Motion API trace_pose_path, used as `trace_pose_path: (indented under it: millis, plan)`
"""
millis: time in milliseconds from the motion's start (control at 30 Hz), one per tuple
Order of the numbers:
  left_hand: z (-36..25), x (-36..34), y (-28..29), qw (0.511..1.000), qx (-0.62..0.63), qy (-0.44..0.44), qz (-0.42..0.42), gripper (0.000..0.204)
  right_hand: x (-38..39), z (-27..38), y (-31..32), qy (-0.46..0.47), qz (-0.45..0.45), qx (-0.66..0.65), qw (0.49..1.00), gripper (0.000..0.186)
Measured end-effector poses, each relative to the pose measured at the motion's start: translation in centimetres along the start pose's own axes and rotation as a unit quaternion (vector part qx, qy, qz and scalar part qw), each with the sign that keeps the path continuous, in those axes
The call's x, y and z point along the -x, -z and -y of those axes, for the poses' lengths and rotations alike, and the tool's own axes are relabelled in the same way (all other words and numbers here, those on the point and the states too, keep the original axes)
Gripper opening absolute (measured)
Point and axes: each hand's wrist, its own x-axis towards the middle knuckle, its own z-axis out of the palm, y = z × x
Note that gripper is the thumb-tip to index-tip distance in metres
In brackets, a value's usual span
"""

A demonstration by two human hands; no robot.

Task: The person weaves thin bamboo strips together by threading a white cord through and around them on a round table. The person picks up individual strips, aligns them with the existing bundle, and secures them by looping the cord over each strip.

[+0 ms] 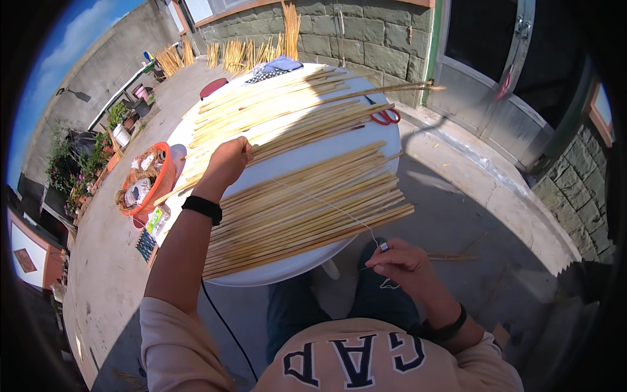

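Nearest, the right hand (403, 264) pinches what looks like a needle (367, 268); white string (339, 210) runs from there over the near stalks (294, 225) on the white table (375, 135). Stringing seems underway; the next move calls for steady tension. Beyond, the left hand (227, 162) curls among stalks, its hold unclear.

Large dark, pale-edged capital letters (356, 360) upside down across the beige shirt (326, 331) at bottom centre, a small white mark (390, 283) on the dark trousers (287, 307) just above, too small to read, any other print illegible
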Motion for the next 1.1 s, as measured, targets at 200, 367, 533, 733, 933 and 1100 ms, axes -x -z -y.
trace_pose_path:
  millis: [200, 367, 533, 733, 933, 1100]
  plan:
    - [-9.1, 6.9, 3.6, 0.992, 0.101, -0.047, 0.056, 0.004, -0.9, 3.4, -0.7, -0.153, -0.068, -0.185, 0.968, 0.014]
    - [-13.1, 14.6, 0.0, 0.989, 0.034, -0.085, 0.115, 0.01, -1.2, 1.2, -2.3, 0.015, -0.139, -0.181, 0.973, 0.014]
    - [-12.2, 17.1, -4.4, 0.98, 0.096, -0.073, 0.158, 0.01, 0.5, 0.2, -3.5, -0.04, -0.121, -0.296, 0.947, 0.014]
    - [-11.1, 19.0, -8.9, 0.964, 0.193, 0.034, 0.178, 0.006, 2.5, -1.2, -2.9, -0.099, -0.126, -0.243, 0.957, 0.01]
    - [-12.0, 18.4, -11.2, 0.928, 0.294, 0.085, 0.215, 0.006, 3.9, -3.5, -1.5, -0.14, -0.131, -0.286, 0.939, 0.009]
    - [-12.3, 18.1, -12.4, 0.9, 0.345, 0.113, 0.24, 0.006, 4.6, -4.9, -0.8, -0.158, -0.116, -0.327, 0.925, 0.01]
